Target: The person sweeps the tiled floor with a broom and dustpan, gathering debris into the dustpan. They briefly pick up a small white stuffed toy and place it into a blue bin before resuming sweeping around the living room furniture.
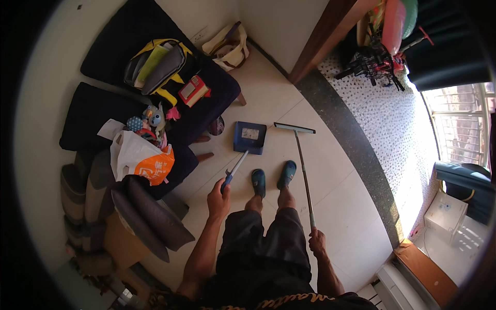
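My left hand (219, 200) is closed round the blue grip of a long-handled dustpan (241, 144). Its dark blue pan rests on the tiled floor ahead of my feet, with a pale patch inside that I cannot make out. In my right hand (318, 243) is the upper end of a long pole belonging to a floor squeegee (305, 178). The squeegee's wide, flat head lies on the floor just right of the pan, a small gap between them. My feet, in teal clogs (287, 174), stand behind both tools.
A dark sofa (111, 116) on the left bears a yellow-grey bag (156, 66), a red box (193, 91), soft toys and a white-orange plastic bag (143, 158). Beyond it stands a cream tote bag (227, 47). A dark stone threshold (351, 121) curves along the right; a bicycle (374, 64) is past it.
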The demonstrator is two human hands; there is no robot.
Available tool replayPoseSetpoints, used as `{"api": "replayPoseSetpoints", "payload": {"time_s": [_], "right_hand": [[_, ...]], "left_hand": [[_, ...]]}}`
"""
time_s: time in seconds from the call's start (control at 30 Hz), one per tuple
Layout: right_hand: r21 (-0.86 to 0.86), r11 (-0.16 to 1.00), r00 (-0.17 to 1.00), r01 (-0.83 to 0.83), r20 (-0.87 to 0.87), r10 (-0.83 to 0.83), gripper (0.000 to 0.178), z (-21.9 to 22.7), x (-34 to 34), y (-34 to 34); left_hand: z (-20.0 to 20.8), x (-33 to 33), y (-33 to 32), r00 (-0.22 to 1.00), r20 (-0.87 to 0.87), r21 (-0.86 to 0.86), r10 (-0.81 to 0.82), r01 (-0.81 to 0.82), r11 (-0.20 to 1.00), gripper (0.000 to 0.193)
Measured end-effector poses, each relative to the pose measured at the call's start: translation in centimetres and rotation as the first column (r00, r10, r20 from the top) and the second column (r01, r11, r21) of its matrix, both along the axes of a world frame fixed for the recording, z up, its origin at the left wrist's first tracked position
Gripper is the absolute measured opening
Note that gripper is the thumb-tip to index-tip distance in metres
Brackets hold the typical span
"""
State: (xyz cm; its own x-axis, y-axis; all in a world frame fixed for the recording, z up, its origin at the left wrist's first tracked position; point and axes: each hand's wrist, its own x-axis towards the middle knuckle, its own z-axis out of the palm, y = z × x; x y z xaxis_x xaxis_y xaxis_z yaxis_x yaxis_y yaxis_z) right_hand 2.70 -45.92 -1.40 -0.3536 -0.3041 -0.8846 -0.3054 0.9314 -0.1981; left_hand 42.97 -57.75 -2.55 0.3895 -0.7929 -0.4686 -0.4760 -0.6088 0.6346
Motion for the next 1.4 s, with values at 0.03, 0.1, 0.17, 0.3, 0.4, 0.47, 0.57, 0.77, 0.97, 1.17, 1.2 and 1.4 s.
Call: {"api": "replayPoseSetpoints", "payload": {"time_s": [0.03, 0.1, 0.17, 0.3, 0.4, 0.47, 0.57, 0.77, 0.97, 1.17, 1.2, 1.4], "right_hand": [[-0.021, 0.999, 0.999, -0.046, 0.022, 0.046, 0.050, -0.7, 0.9, -1.8], [-0.143, 0.979, 0.987, -0.147, 0.046, 0.155, 0.051, -4.6, 2.5, -5.4], [-0.276, 0.895, 0.932, -0.349, -0.009, 0.361, 0.053, -10.1, 3.5, -9.7], [-0.326, 0.715, 0.784, -0.618, -0.193, 0.590, 0.056, -13.7, 9.5, -23.1], [-0.320, 0.670, 0.739, -0.670, -0.204, 0.642, 0.054, -17.2, 11.2, -30.2], [-0.279, 0.652, 0.706, -0.705, -0.191, 0.682, 0.053, -18.3, 11.8, -34.3], [-0.186, 0.647, 0.673, -0.740, -0.173, 0.720, 0.052, -18.4, 13.6, -39.4], [-0.057, 0.620, 0.622, -0.782, -0.139, 0.771, 0.056, -21.5, 13.3, -45.9], [0.014, 0.586, 0.577, -0.810, -0.152, 0.802, 0.057, -19.8, 5.0, -40.6], [0.068, 0.589, 0.579, -0.806, -0.123, 0.806, 0.050, -16.6, -4.4, -27.0], [0.091, 0.605, 0.593, -0.791, -0.127, 0.795, 0.050, -15.5, -4.7, -25.5], [0.139, 0.654, 0.630, -0.743, -0.186, 0.754, 0.054, -13.7, -7.6, -15.5]], "left_hand": [[-0.1, -0.2, 0.0, 1.000, 0.012, -0.009, -0.002, 0.002, 1.000, 0.040], [-0.1, -0.6, -0.2, 1.000, 0.013, 0.018, 0.012, -0.013, 1.000, 0.039], [0.3, -1.4, -1.0, 1.000, 0.013, 0.046, 0.022, -0.023, 0.999, 0.038], [0.0, -2.9, -1.7, 0.997, 0.064, 0.018, 0.049, -0.050, 0.999, 0.036], [0.0, -3.7, -2.2, 0.991, 0.109, 0.019, 0.074, -0.077, 0.997, 0.035], [0.1, -4.2, -3.1, 0.984, 0.121, 0.058, 0.131, -0.138, 0.989, 0.034], [0.6, -4.6, -4.1, 0.966, 0.145, 0.118, 0.212, -0.230, 0.966, 0.034], [0.2, -5.9, -5.1, 0.966, 0.164, 0.120, 0.202, -0.222, 0.968, 0.035], [0.4, -5.6, -5.4, 0.956, 0.196, 0.099, 0.220, -0.242, 0.965, 0.032], [0.1, -4.0, -5.2, 0.969, 0.193, 0.089, 0.156, -0.175, 0.980, 0.030], [0.3, -3.7, -5.5, 0.971, 0.193, 0.109, 0.144, -0.167, 0.980, 0.030], [1.0, -0.1, -5.3, 0.985, 0.169, 0.067, 0.030, -0.042, 0.997, 0.031]]}}
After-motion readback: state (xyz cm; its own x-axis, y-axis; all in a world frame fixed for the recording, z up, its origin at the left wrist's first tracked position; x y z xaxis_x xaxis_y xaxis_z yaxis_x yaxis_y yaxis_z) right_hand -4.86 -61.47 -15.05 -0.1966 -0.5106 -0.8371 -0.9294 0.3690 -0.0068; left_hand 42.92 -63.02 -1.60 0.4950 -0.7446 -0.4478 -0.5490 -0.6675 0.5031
